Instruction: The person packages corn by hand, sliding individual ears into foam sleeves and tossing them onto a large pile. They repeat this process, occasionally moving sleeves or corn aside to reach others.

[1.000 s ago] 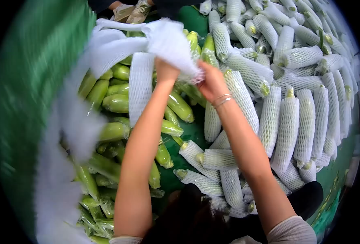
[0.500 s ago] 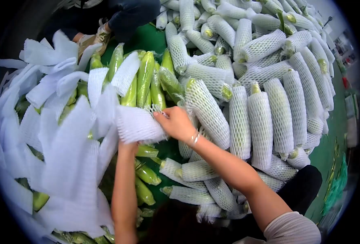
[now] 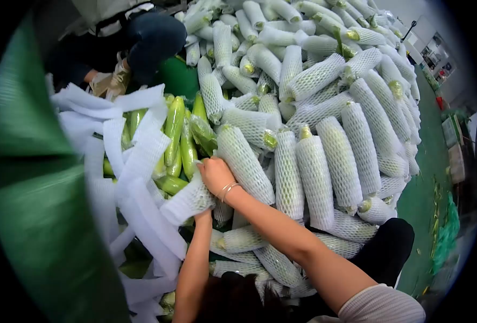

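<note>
A white foam net sleeve (image 3: pixel 187 203) is stretched between my two hands. My right hand (image 3: pixel 217 175) is closed on its upper end, knuckles up, right beside a sleeved gourd (image 3: pixel 245 161). From below, my left hand (image 3: pixel 203 216) grips the same sleeve, its fingers mostly hidden behind the foam. Whether a gourd is inside the held sleeve I cannot tell. Just beyond my hands lie long green gourds (image 3: pixel 174 129) in clear film. Loose flat foam sleeves (image 3: pixel 147 199) cover more of them on the left.
A big heap of sleeved gourds (image 3: pixel 324 81) rises ahead and to the right. A green sheet (image 3: pixel 39 194) fills the left side. Another person's bent knee (image 3: pixel 155 46) and shoes (image 3: pixel 112 81) are at the upper left. Green netting (image 3: pixel 446 234) lies on the green floor at right.
The held sleeve now slants down to the left, and my right hand has closed further over its upper end. A green sheet has come in from the left. My view has shifted.
</note>
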Demonstrator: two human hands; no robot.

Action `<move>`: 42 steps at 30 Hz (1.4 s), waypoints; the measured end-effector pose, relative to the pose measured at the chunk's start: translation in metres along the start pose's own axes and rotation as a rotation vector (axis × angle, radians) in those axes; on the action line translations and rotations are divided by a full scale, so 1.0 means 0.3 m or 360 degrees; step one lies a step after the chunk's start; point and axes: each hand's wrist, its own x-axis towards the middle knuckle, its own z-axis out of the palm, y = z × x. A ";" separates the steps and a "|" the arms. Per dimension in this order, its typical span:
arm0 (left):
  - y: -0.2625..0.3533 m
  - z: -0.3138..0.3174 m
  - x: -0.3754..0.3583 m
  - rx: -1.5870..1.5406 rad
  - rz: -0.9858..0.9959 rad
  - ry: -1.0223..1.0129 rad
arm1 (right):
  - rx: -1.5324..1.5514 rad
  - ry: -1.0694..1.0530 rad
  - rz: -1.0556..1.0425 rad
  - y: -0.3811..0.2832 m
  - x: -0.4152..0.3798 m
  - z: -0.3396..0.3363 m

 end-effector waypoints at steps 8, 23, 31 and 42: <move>0.422 -0.205 -0.147 -0.1703 -0.0218 -0.0401 | 0.0658 0.0051 0.0195 -0.318 -0.222 -0.168; 0.444 -0.086 -0.231 -0.1914 -0.0615 -0.0504 | -0.0058 -0.0109 -0.0286 -0.159 -0.282 -0.339; 0.770 0.118 -0.247 -0.1259 -0.0510 -0.0997 | 0.0193 -0.0217 0.0273 -0.160 0.076 -0.826; 0.425 -0.360 -0.084 0.0209 0.0204 0.0303 | -0.2219 0.0652 -0.0172 0.217 0.658 -1.622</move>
